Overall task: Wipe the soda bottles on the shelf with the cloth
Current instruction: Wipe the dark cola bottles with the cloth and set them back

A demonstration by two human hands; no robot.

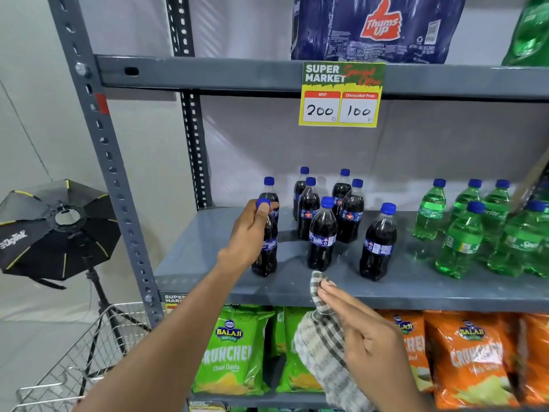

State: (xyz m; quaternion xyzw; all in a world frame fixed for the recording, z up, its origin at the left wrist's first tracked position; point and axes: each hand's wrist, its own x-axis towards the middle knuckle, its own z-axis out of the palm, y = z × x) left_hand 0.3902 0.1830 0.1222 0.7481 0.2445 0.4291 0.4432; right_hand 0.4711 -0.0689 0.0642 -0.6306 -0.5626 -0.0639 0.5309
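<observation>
Several dark cola bottles with blue caps stand on the grey middle shelf (208, 257). My left hand (248, 233) grips the neck and cap of the front-left cola bottle (266, 251), which stands upright on the shelf. My right hand (365, 331) holds a grey-and-white checked cloth (323, 340) just in front of the shelf edge, below the centre cola bottle (321, 236). Another cola bottle (377, 245) stands to its right. Several green soda bottles (460, 242) fill the shelf's right side.
A yellow price sign (341, 95) hangs from the upper shelf, which carries a blue wrapped cola pack (374, 28). Green chip bags (234, 352) and orange chip bags (472, 358) sit on the lower shelf. A wire shopping cart (83, 355) and a studio light (56, 230) stand at left.
</observation>
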